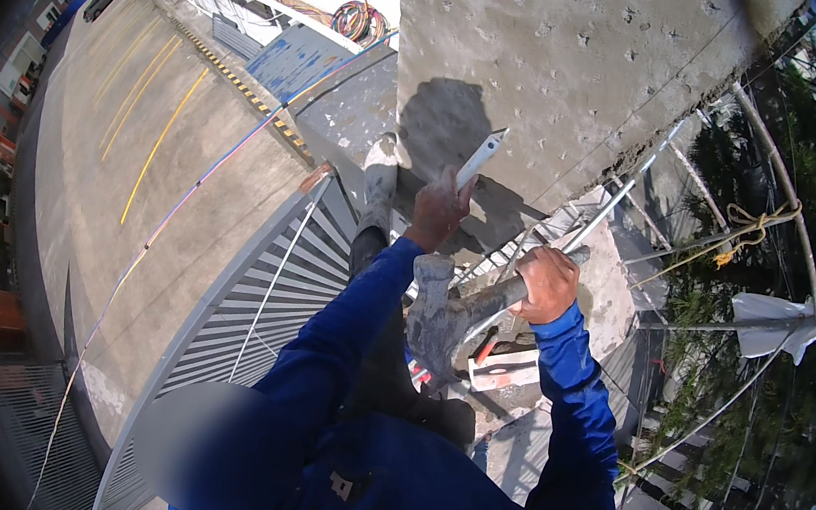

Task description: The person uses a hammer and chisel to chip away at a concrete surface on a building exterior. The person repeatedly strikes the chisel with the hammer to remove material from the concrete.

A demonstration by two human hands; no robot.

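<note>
My left hand (441,208) is closed around a narrow white flat bar (479,157) with a slanted, pointed end. The bar's tip points up toward a wet-looking grey plastered wall (562,51), which is dotted with small pits. To the right and nearer, my right hand (547,285) is wrapped round a thick, cement-crusted grey pole (493,302). The pole's lower end meets a mortar-smeared grey shape (432,308) that I cannot make out. Below my right hand, a white tray-like box (506,369) sits beside a red-handled tool (486,349).
Scaffold poles (785,172) tied with yellow rope (748,233) stand at the right before trees. A grey slatted fence (253,288) curves along the left. Beyond it lies a paved yard (170,137) far below. Coiled cables (357,22) lie at the back.
</note>
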